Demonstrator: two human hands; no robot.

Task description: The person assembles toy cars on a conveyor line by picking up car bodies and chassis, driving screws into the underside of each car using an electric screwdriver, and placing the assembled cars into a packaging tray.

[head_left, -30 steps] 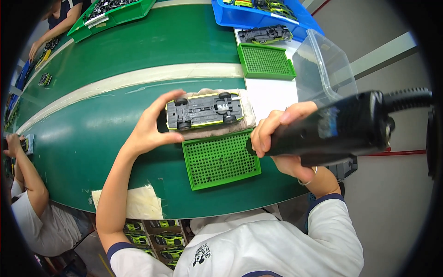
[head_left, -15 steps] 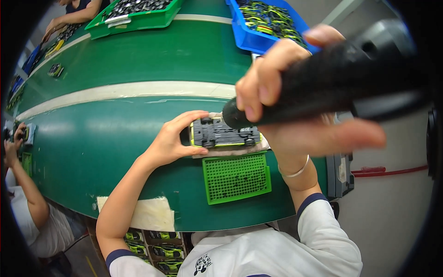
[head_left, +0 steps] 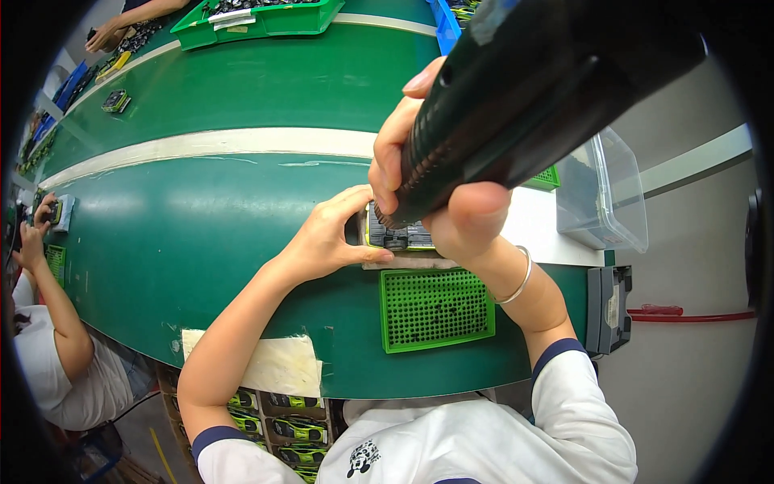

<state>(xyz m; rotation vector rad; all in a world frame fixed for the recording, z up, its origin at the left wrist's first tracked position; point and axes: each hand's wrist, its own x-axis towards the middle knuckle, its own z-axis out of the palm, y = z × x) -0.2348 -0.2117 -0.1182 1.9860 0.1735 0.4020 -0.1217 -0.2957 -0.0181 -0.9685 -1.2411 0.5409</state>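
Note:
A toy car (head_left: 418, 236) lies upside down on a pale pad (head_left: 419, 262), its dark chassis facing up and yellow-green edging at its rim. Fingers and thumb of my left hand (head_left: 329, 232) pinch the car's left end. My right hand (head_left: 463, 235) is wrapped round a thick black power screwdriver (head_left: 504, 105), which slants down from the upper right. The screwdriver's lower end is over the car's left part; its tip and part of the chassis are hidden. Just below the pad sits a green perforated tray (head_left: 439, 344) with small dark pieces in it.
Green bin (head_left: 270, 31) and blue bin (head_left: 446, 28) stand at the far side. A clear plastic box (head_left: 601, 198) is at the right. Another car (head_left: 116, 102) lies at far left. Co-workers' hands (head_left: 32, 238) work at the left edge. A divided box of cars (head_left: 298, 430) is below the table.
The screwdriver has swung more upright, and its lower end has moved from the car's middle toward its left end. My left hand keeps its grip on the car. The whole view has shifted.

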